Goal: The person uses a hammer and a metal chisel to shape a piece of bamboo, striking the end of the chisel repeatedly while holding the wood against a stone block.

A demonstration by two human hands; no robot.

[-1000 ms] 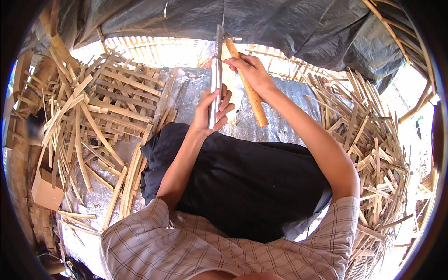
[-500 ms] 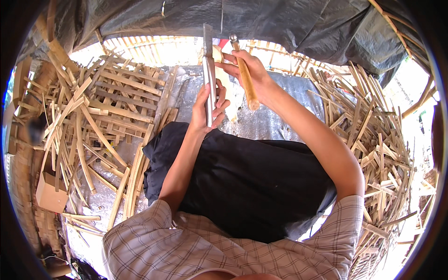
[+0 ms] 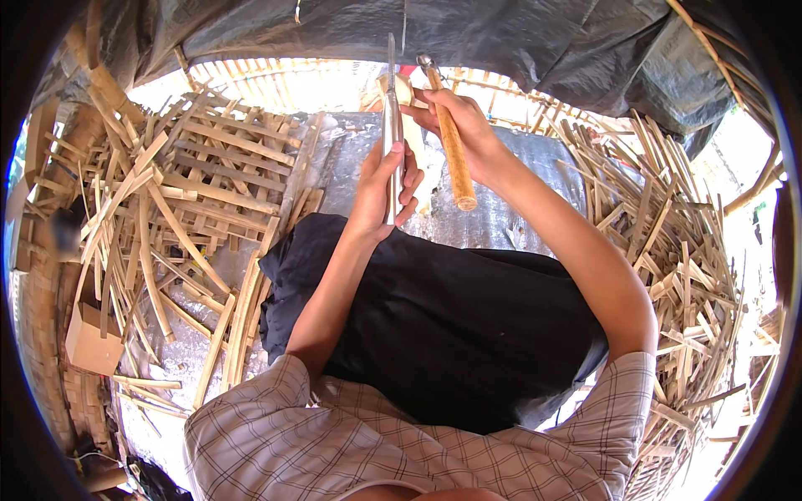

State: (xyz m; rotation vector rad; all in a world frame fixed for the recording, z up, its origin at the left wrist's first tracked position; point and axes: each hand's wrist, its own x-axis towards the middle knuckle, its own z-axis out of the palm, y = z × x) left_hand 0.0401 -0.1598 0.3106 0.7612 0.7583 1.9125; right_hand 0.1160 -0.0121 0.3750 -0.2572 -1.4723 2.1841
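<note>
At the far left, a heap of split bamboo strips (image 3: 159, 209) lies fanned over the ground, with a small cardboard box (image 3: 92, 338) near its lower edge. A silvery sheet (image 3: 351, 167) covers the ground in the middle, and a black cloth (image 3: 451, 334) lies across the person's lap. The left hand (image 3: 386, 188) rises above the cloth, its fingers (image 3: 409, 179) curled around a long, thin metal blade (image 3: 391, 108) held upright. Just to the right, the right hand (image 3: 459, 134) has its fingers closed around a wooden handle (image 3: 453, 154), which slants beside the blade. At the far right lies another pile of bamboo strips (image 3: 668, 242). A dark tarpaulin (image 3: 535, 42) hangs across the far side.
</note>
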